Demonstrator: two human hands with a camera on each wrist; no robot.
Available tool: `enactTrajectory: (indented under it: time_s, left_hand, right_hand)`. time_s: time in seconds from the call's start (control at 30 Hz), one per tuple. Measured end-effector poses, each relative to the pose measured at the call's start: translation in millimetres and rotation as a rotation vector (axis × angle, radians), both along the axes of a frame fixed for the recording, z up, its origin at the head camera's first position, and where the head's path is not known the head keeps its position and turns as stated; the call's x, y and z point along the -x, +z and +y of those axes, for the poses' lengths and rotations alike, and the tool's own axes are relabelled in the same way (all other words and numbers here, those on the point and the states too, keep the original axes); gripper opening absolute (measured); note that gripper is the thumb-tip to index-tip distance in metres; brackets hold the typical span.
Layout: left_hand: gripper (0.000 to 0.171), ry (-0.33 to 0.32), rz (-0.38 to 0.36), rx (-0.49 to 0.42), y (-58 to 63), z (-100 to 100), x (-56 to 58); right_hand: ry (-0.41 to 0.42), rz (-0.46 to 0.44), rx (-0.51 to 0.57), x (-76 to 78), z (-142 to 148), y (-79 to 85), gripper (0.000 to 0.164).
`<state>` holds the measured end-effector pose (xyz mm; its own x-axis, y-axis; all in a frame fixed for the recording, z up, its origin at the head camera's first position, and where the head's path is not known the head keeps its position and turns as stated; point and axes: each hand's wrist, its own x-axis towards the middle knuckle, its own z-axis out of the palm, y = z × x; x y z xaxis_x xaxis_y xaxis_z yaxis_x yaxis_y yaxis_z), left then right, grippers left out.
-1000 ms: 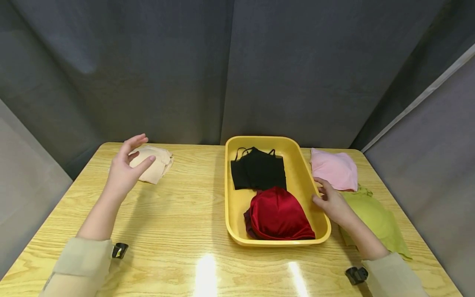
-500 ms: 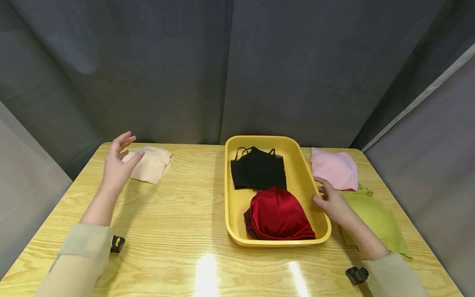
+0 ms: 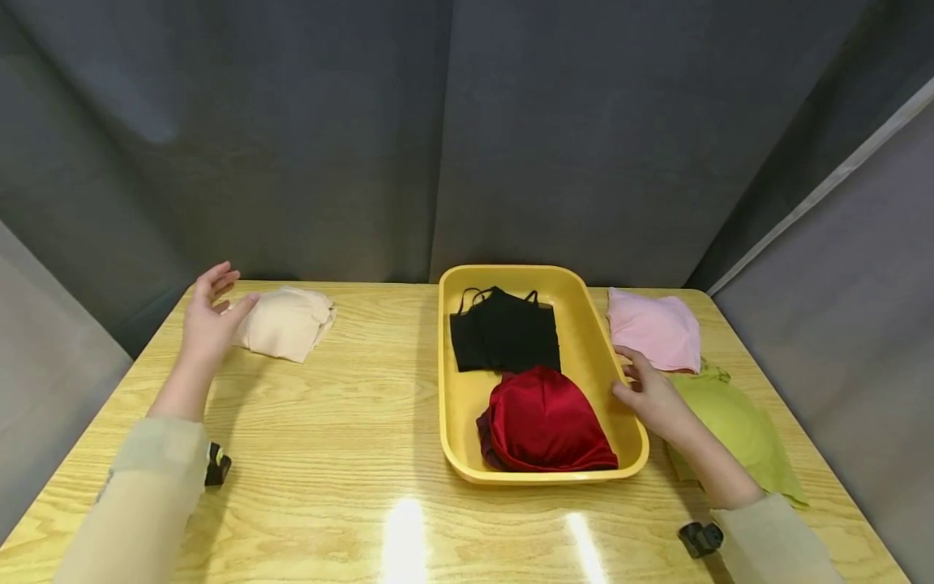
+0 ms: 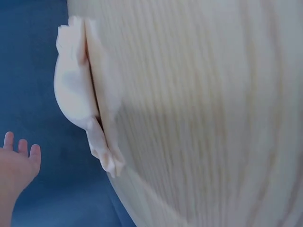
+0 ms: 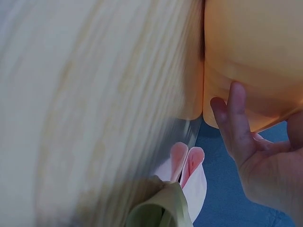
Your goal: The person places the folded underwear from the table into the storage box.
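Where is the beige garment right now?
In the head view, the beige garment lies back left on the table, beside the left hand.

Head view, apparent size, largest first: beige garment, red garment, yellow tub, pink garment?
1. Yellow tub
2. Red garment
3. Pink garment and beige garment: too alike to rank

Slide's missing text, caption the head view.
Left hand near cream garment; right hand at yellow tray holding black garment and red garment; pink garment, green garment alongside.
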<state>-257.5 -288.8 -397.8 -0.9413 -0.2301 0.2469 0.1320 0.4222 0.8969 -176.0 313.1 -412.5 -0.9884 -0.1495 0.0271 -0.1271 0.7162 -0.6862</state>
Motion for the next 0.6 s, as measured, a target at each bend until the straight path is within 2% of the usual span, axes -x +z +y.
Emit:
enactTrajectory:
  time_s: [0.33, 0.6]
  left_hand:
    - [0.074, 0.013, -0.086, 0.053, -9.9, -16.7, 10.6]
    - [0.082, 0.027, -0.174, 0.055, -20.7, -24.7, 18.0]
  right_hand:
    - [-0.003, -0.008, 0.005, -0.5, 0.2, 0.0, 0.057]
    - [-0.001, -0.014, 0.012, -0.1, 1.2, -0.4, 0.056]
